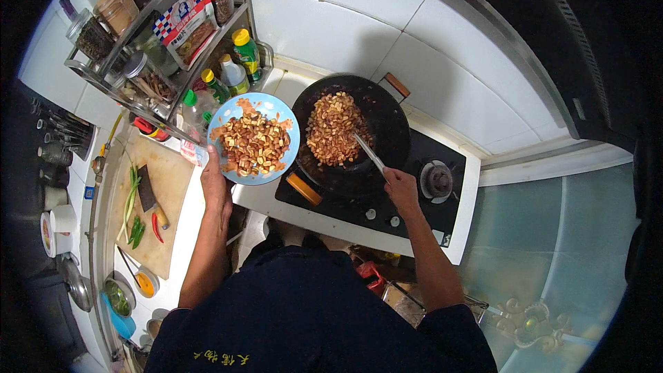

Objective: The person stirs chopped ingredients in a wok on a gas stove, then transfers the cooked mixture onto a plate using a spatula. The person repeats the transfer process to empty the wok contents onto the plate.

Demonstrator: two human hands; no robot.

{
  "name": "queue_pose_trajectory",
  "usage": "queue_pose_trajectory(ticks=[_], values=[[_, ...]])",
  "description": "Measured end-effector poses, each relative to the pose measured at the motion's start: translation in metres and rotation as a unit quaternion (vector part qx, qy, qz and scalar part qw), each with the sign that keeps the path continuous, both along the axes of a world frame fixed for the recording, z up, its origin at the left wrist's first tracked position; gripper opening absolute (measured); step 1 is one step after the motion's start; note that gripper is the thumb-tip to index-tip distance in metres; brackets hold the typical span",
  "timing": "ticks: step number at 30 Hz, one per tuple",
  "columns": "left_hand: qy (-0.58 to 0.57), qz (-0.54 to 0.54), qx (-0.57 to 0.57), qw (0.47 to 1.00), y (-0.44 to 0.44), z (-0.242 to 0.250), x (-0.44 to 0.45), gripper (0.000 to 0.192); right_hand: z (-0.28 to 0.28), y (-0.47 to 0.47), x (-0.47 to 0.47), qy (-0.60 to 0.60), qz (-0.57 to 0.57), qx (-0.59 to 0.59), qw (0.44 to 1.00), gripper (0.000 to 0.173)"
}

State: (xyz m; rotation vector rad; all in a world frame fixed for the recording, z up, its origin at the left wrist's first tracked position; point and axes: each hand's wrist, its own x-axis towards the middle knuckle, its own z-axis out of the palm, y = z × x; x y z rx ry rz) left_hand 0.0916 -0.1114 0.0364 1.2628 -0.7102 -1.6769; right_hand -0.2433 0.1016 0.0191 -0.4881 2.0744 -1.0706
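My left hand [213, 181] grips the rim of a light blue plate [291, 137], its thumb over the edge. Brown and pale nuts [254, 145] with reddish smears lie on it. The plate is held up just left of a black wok [388, 114] on the stove. More nuts [336, 129] are heaped in the wok's left part. My right hand [400, 186] is closed around the metal handle of a cooking utensil [369, 151]; its far end reaches the nuts, and its head is hidden there.
A spice rack [248, 5] with jars and bottles stands at the upper left. On a cutting board [176, 181] lie a cleaver [146, 189], spring onions [129, 202], green peppers [137, 233] and a red chilli [156, 228]. A second burner [436, 181] is right of the wok.
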Motion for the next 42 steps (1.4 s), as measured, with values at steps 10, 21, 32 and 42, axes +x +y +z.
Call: queue_pose_trajectory(ticks=[10,21,32,42], values=[[-0.010,-0.032,0.033,0.999,-0.003,-0.012,-0.033,0.060,0.101,0.047,-0.023,0.042,0.000,-0.009,0.999,0.029],[-0.008,-0.091,0.053,0.994,0.012,-0.014,-0.068,0.058,0.154,0.039,0.008,0.261,0.166,-0.003,0.951,0.032],[-0.034,-0.074,0.049,0.995,0.021,-0.025,-0.045,0.068,0.158,0.039,0.036,0.448,0.247,-0.081,0.855,0.023],[-0.010,-0.065,0.054,0.996,0.031,-0.021,-0.038,0.065,0.129,0.017,0.041,0.353,0.238,-0.100,0.899,0.021]])
